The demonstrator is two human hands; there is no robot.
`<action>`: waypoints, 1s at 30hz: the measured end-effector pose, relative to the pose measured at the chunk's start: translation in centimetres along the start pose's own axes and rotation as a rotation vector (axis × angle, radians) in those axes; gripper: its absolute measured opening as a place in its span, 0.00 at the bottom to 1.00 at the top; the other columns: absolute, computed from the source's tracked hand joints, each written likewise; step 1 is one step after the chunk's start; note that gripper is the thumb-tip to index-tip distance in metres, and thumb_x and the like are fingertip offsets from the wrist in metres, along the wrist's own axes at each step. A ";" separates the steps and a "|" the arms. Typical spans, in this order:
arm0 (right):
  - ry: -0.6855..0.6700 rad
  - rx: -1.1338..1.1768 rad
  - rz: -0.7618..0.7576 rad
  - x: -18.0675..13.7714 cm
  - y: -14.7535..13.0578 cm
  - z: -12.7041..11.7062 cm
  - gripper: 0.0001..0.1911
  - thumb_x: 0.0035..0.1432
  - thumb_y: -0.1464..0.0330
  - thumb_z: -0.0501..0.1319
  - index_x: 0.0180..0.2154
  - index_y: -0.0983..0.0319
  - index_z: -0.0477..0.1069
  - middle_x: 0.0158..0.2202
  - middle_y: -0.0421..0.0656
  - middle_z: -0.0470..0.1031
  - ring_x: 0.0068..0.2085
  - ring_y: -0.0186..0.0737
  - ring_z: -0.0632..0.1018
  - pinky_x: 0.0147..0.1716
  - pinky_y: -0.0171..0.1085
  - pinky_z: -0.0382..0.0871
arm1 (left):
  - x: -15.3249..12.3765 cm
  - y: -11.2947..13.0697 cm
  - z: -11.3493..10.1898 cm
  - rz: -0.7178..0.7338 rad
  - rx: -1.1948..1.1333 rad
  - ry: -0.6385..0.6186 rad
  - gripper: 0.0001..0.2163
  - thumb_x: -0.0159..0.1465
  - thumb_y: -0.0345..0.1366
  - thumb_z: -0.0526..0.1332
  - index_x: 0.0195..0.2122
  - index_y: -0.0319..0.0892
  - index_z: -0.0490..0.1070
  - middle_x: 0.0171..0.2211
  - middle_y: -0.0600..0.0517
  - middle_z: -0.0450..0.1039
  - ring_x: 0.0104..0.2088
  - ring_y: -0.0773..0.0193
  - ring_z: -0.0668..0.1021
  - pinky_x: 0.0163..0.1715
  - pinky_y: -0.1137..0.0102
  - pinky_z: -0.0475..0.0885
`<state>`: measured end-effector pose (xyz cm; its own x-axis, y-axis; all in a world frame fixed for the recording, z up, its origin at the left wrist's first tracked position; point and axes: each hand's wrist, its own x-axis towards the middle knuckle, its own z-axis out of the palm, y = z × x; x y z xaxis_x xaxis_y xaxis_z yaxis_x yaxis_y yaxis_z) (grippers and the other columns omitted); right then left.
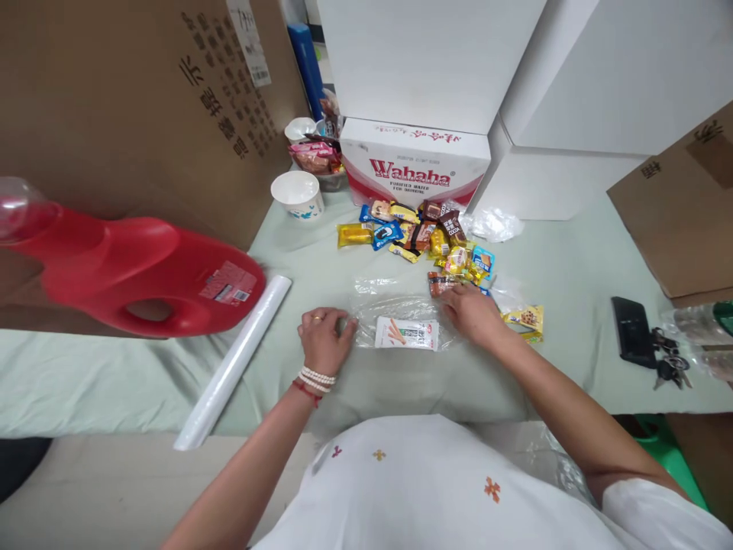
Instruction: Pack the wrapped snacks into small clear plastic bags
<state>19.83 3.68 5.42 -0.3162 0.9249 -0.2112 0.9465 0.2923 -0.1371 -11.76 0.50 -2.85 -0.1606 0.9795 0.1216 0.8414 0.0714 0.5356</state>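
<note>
A clear plastic bag (pixel 366 294) lies flat on the cloth with a white snack packet (pixel 406 334) printed with sticks on it; I cannot tell whether the packet is inside. At the bag's left edge, my left hand (pixel 326 336) rests on the cloth, fingers loosely bent, thumb apart, holding nothing. My right hand (pixel 473 313) reaches over the bag's right side, its bent fingers at a brown snack packet (pixel 440 284); its fingertips are partly hidden. Beyond it lies a pile of small wrapped snacks (pixel 421 235). A yellow packet (pixel 527 321) lies beside my right wrist.
A red jug (pixel 154 267) and a white plastic roll (pixel 234 363) are at the left. A paper cup (pixel 297 195) and a Wahaha carton (pixel 415 164) stand behind. Crumpled clear plastic (pixel 492 224) lies beside the snacks. A phone (pixel 632 331) and keys (pixel 671 367) lie at right.
</note>
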 end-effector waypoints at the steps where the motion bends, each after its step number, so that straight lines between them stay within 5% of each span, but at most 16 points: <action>1: 0.039 -0.004 -0.018 0.6 -0.5 -0.3 0.14 0.72 0.66 0.55 0.52 0.60 0.76 0.51 0.51 0.77 0.54 0.51 0.73 0.44 0.39 0.66 | 0.3 0.2 0.0 -0.022 -0.002 0.042 0.12 0.61 0.46 0.64 0.39 0.45 0.78 0.45 0.42 0.77 0.53 0.41 0.71 0.54 0.46 0.67; 5: 0.005 0.040 -0.119 4.1 -3.0 -0.3 0.18 0.71 0.68 0.55 0.58 0.62 0.72 0.56 0.53 0.75 0.57 0.52 0.70 0.51 0.42 0.65 | 0.5 0.1 -1.7 -0.009 -0.045 0.221 0.17 0.60 0.42 0.64 0.50 0.43 0.73 0.51 0.41 0.72 0.57 0.43 0.70 0.59 0.44 0.63; 9: -0.040 0.049 -0.088 7.2 -4.9 1.7 0.33 0.68 0.67 0.59 0.71 0.68 0.55 0.65 0.57 0.68 0.62 0.57 0.65 0.60 0.47 0.60 | -2.3 0.0 -3.5 0.157 0.013 0.352 0.15 0.62 0.36 0.61 0.51 0.46 0.74 0.51 0.41 0.73 0.60 0.40 0.68 0.62 0.39 0.55; 12: -0.032 0.021 -0.025 8.4 -5.4 2.4 0.34 0.67 0.64 0.61 0.69 0.70 0.58 0.61 0.60 0.71 0.60 0.58 0.66 0.59 0.48 0.59 | -4.9 1.1 -3.0 0.470 0.006 0.012 0.17 0.64 0.33 0.59 0.52 0.57 0.77 0.49 0.48 0.79 0.59 0.43 0.71 0.60 0.42 0.55; 15: -0.086 0.029 -0.035 8.9 -5.2 2.1 0.19 0.66 0.66 0.62 0.54 0.68 0.74 0.47 0.56 0.79 0.56 0.56 0.70 0.53 0.45 0.62 | -5.0 3.0 -1.3 0.646 -0.003 -0.294 0.22 0.68 0.29 0.55 0.59 0.57 0.74 0.55 0.50 0.80 0.57 0.49 0.75 0.55 0.49 0.60; 19: -0.098 0.084 -0.140 9.2 -4.4 1.4 0.10 0.66 0.69 0.60 0.42 0.63 0.80 0.43 0.51 0.79 0.51 0.50 0.71 0.49 0.40 0.62 | -2.4 4.5 0.3 0.595 0.044 -0.297 0.19 0.71 0.32 0.54 0.58 0.51 0.76 0.58 0.47 0.78 0.54 0.49 0.76 0.49 0.51 0.63; 25: -0.131 0.141 -0.210 9.4 -3.6 -0.1 0.09 0.67 0.68 0.60 0.44 0.64 0.78 0.45 0.48 0.78 0.44 0.43 0.75 0.42 0.35 0.61 | -0.3 4.5 1.0 0.475 0.027 -0.278 0.17 0.70 0.32 0.55 0.53 0.50 0.80 0.55 0.46 0.80 0.49 0.47 0.74 0.47 0.48 0.65; 27: -0.157 0.132 -0.209 9.1 -3.9 -0.8 0.10 0.69 0.67 0.59 0.45 0.63 0.78 0.42 0.47 0.79 0.41 0.41 0.75 0.39 0.34 0.60 | -0.4 4.6 1.6 0.398 -0.009 -0.217 0.16 0.67 0.31 0.57 0.51 0.51 0.81 0.58 0.45 0.78 0.53 0.43 0.72 0.50 0.45 0.65; 30: -0.121 0.132 -0.289 7.5 -5.1 -1.5 0.10 0.71 0.67 0.57 0.45 0.61 0.77 0.43 0.46 0.78 0.41 0.40 0.76 0.38 0.34 0.59 | -0.5 4.6 2.6 0.255 -0.073 -0.037 0.24 0.62 0.34 0.63 0.61 0.47 0.72 0.68 0.40 0.64 0.66 0.37 0.63 0.61 0.41 0.61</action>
<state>12.75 9.45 5.97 -0.5830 0.7705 -0.2579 0.8026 0.4965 -0.3307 -6.44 0.80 -2.64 0.0725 0.9704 0.2304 0.8123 -0.1914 0.5509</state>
